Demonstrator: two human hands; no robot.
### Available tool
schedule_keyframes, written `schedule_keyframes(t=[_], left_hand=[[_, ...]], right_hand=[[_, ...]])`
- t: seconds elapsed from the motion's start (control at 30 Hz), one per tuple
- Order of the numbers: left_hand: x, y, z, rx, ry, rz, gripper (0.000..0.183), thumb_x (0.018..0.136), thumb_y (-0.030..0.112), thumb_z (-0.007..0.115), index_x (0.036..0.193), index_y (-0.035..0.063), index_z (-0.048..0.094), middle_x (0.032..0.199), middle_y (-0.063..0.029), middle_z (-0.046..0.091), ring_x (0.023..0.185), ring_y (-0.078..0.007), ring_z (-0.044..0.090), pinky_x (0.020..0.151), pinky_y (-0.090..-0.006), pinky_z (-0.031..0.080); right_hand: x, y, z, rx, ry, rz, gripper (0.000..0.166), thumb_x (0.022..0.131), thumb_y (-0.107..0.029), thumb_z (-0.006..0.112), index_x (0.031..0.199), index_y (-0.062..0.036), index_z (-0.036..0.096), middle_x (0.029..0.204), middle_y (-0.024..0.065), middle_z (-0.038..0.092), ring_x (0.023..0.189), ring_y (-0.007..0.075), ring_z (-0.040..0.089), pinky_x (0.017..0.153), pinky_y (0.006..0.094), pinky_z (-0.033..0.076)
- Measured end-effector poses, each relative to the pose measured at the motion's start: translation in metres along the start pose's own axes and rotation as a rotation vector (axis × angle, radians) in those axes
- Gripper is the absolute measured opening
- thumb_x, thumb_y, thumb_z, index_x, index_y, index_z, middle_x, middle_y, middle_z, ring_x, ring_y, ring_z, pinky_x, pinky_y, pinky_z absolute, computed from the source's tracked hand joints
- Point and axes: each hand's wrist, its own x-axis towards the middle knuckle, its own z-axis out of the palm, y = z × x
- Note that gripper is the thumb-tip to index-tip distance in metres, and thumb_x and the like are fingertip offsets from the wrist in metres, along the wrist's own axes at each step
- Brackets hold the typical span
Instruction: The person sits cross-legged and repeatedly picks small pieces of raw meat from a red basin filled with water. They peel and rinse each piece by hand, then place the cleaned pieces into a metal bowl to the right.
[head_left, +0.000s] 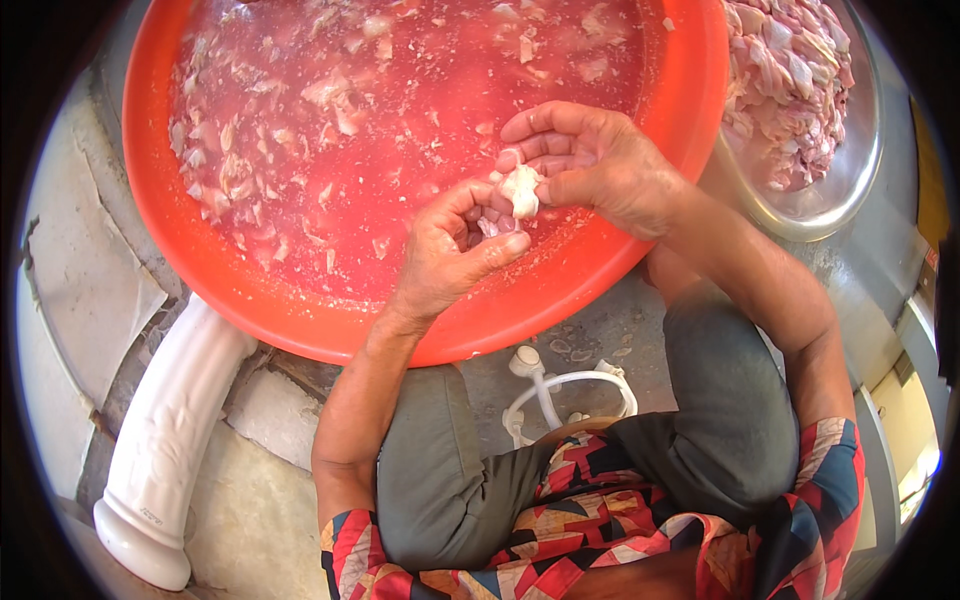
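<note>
A small pale piece of meat or fat (522, 190) is pinched between my two hands, above the near right part of a large red plastic basin (480, 330). My left hand (461, 244) comes from below, with the piece at its fingers and another pinkish scrap (491, 226) against them. From the right, my right hand (600, 169) holds the piece's other side between thumb and fingers. Cloudy reddish water fills the basin, and many pale scraps (337, 97) float in it, mostly on the left side.
An oval metal tray (817, 217) at the upper right holds a heap of raw meat pieces (787, 82). A white ceramic pedestal (172, 427) lies on the stone floor at the left. Below the basin, between my legs, is a white plastic frame with round ends (547, 390).
</note>
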Motion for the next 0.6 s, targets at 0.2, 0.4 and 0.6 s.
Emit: schedule_keyframes(t=[0.2,0.4,0.6], left_hand=[[0.001,-0.013,-0.005,0.243,0.019,0.01,0.013,0.074,0.005,0.071,0.083,0.0021,0.062,0.081,0.0036,0.056,0.069,-0.0029,0.048,0.057,-0.0188,0.039],[0.002,-0.01,0.003,0.037,0.109,0.099,0.011,0.073,0.003,0.07,0.081,0.0016,0.063,0.089,-0.0007,0.055,0.074,-0.0047,0.05,0.061,-0.0193,0.041],[0.006,0.003,0.008,0.287,0.084,0.129,0.009,0.074,0.004,0.07,0.081,0.0013,0.065,0.087,-0.0004,0.054,0.074,-0.0052,0.05,0.061,-0.019,0.041]], right_hand=[[0.001,0.004,-0.004,-0.061,-0.07,-0.088,0.044,0.072,0.002,0.06,0.113,0.0033,0.048,0.1,0.0111,0.056,0.093,0.0148,0.056,0.079,0.0261,0.048],[0.004,-0.005,-0.008,-0.191,-0.085,-0.145,0.044,0.072,0.001,0.06,0.114,0.005,0.046,0.1,0.0123,0.057,0.093,0.0154,0.056,0.079,0.0264,0.048],[0.006,-0.006,0.0,-0.243,-0.187,-0.238,0.043,0.074,0.0,0.058,0.114,0.0066,0.046,0.1,0.0139,0.057,0.091,0.0166,0.057,0.079,0.0284,0.049]])
